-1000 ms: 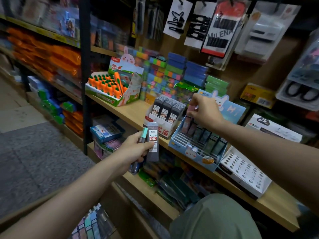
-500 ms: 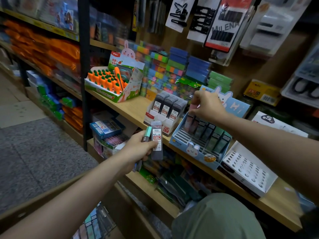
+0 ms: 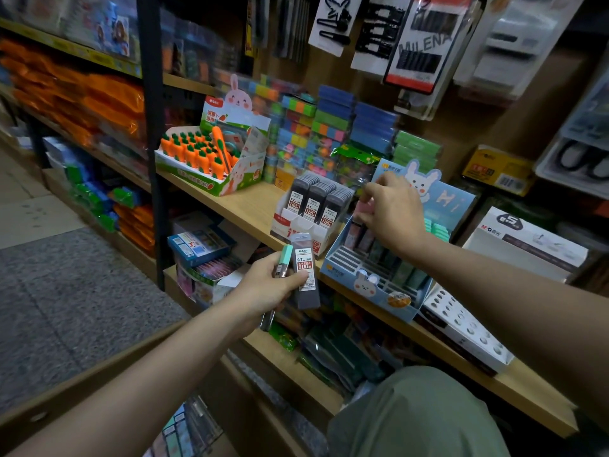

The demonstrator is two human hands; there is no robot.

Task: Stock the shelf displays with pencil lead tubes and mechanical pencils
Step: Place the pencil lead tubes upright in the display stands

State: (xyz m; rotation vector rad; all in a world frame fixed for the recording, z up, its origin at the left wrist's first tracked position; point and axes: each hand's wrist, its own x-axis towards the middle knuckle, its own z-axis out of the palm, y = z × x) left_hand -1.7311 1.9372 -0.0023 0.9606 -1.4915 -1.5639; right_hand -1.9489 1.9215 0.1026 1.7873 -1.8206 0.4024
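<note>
My left hand [image 3: 268,285] grips a grey 0.7 pencil lead tube [image 3: 305,275] and a slim tube with a mint-green cap [image 3: 282,260], held in front of the wooden shelf's edge. My right hand [image 3: 392,212] pinches a pink-capped tube [image 3: 364,206] over the back row of the blue bunny display box [image 3: 359,282], which holds several tubes in slots. A white and red display [image 3: 296,225] with three rows of grey lead tubes stands just left of it.
A carrot-eraser display [image 3: 211,159] sits at the shelf's left. A white perforated pen display [image 3: 468,328] lies right of the blue box. Stacked coloured packs [image 3: 329,127] line the back wall. Hanging hair-clip cards [image 3: 418,37] overhang. My knee [image 3: 418,413] is below the shelf.
My right hand has lifted slightly and shifted at the back of the blue display, still pinching the pink tube. My left hand keeps its two tubes almost in place.
</note>
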